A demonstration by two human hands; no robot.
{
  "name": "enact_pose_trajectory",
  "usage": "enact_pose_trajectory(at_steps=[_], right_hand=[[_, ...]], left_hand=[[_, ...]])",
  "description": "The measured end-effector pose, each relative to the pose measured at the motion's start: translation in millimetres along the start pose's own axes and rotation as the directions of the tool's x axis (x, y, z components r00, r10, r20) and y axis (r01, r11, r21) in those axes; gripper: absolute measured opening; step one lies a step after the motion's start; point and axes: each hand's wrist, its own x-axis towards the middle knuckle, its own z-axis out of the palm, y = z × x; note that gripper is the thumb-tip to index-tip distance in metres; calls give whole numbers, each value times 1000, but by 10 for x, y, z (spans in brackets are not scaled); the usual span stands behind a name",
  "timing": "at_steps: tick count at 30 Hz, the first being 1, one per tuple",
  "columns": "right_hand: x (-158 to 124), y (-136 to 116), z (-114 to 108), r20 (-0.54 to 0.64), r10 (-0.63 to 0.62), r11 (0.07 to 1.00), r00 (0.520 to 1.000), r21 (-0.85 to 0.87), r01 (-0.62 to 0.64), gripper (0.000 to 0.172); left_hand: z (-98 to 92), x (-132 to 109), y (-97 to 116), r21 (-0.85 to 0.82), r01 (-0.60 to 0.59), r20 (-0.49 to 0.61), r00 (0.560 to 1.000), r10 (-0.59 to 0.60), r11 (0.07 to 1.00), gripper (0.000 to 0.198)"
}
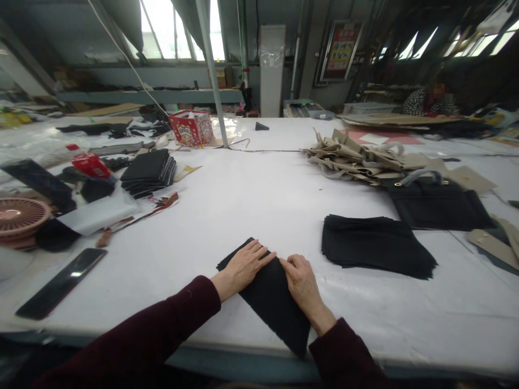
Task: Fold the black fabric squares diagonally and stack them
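Observation:
A black fabric piece (pixel 275 302) lies slanted on the white table near its front edge. My left hand (pixel 245 265) rests flat on its upper part, fingers stretched toward the far edge. At the fabric's right edge, my right hand (pixel 300 281) pinches the border between thumb and curled fingers, its index fingertip close to my left fingertips. To the right lies a stack of black fabric pieces (pixel 375 246), touched by neither hand.
Behind the stack are a black bag (pixel 438 202) and a heap of beige pieces (pixel 360 156). At left are a dark phone-like slab (pixel 60 283), a pink fan (pixel 20 216) and folded black pieces (pixel 148 170). A metal pole (pixel 214 81) rises mid-table. A person (pixel 430 100) is at far right.

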Motion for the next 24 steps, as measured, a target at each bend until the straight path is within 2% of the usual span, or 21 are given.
enact_pose_trajectory(at_steps=[8,15,20,24], right_hand=[[-90,35,-91,38,16,1000,999,5,-17,28],[-177,102,-149,17,-8,1000,1000,10,7,29],[-239,163,-185,22,-29,999,999,18,29,30],[-284,209,-201,18,-54,998,998,40,53,32]], left_hand=[[-22,45,110,-4,-32,-6,999,32,999,47],[-19,84,211,29,-36,22,999,35,999,59],[-25,109,242,-29,-71,-12,997,71,997,55],[-60,112,289,-31,-66,5,998,67,997,52]])
